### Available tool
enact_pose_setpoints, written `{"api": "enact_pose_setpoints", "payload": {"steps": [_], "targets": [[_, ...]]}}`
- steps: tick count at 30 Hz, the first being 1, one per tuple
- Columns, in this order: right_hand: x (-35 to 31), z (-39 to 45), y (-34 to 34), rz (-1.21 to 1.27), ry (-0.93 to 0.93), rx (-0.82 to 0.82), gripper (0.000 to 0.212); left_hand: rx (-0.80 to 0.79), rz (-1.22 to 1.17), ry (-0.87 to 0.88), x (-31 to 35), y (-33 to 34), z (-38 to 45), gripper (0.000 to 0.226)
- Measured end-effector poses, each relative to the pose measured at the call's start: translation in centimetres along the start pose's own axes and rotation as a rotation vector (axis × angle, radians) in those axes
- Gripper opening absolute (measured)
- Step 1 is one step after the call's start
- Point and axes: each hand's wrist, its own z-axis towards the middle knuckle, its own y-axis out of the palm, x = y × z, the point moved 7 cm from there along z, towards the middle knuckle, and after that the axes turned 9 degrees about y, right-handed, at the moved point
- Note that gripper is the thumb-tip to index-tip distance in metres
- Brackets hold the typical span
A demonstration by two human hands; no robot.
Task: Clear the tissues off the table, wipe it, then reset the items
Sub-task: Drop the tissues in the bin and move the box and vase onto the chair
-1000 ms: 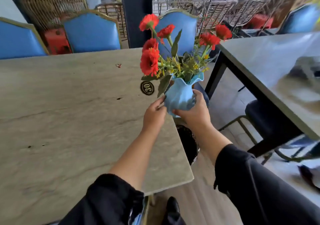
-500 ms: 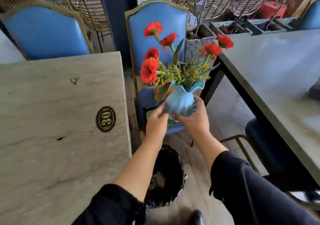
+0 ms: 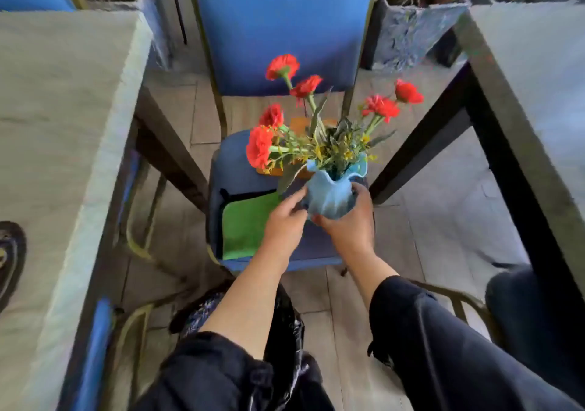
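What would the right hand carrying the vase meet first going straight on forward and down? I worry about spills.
Probably the blue chair seat: the right hand holds the vase above it, the orange object farther back; depth unclear.

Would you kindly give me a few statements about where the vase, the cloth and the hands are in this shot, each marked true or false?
1. Both hands hold the blue vase. True: the left hand and the right hand grip it.
2. The vase stands on the left table. False: it is held above the blue chair seat.
3. A green cloth lies on that seat. True.
4. The flowers are yellow roses. False: the blooms are red.
5. A black bin bag sits below the forearms. True.
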Motion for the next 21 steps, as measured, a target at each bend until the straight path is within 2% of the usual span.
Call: {"api": "enact_pose_setpoints", "payload": {"steps": [2,8,12,15,17,19,21], "targets": [[1.1,1.8,0.6,-0.008,-0.007,-0.017,0.071,0.028,-0.015,-0.018,-2.2,0.7,1.5,0.048],[4.2,3.9,2.3,0.061,-0.021,-0.043,0.081,0.074,-0.094,0.002,-6.4,2.2,3.8,0.044],[4.8,4.2,2.7,0.065,-0.088,-0.010,0.064,0.031,-0.021,-0.014,-8.0,2.3,4.0,0.043],[5.4,4.3,2.9,0.009,-0.078,0.014,0.067,0.033,0.040,0.017,-7.2,1.8,3.5,0.038],[5.7,3.9,3.0,-0.046,-0.063,0.009,0.081,0.046,0.231,0.088,-6.3,0.5,2.6,0.033],[6.5,3.1,3.3,-0.036,-0.017,-0.003,0.096,0.094,0.553,0.218,-6.3,-1.7,1.6,0.032],[7.3,1.6,3.2,-0.019,0.023,0.035,0.102,0.110,0.733,0.299,-7.5,-3.6,0.9,0.035]]}}
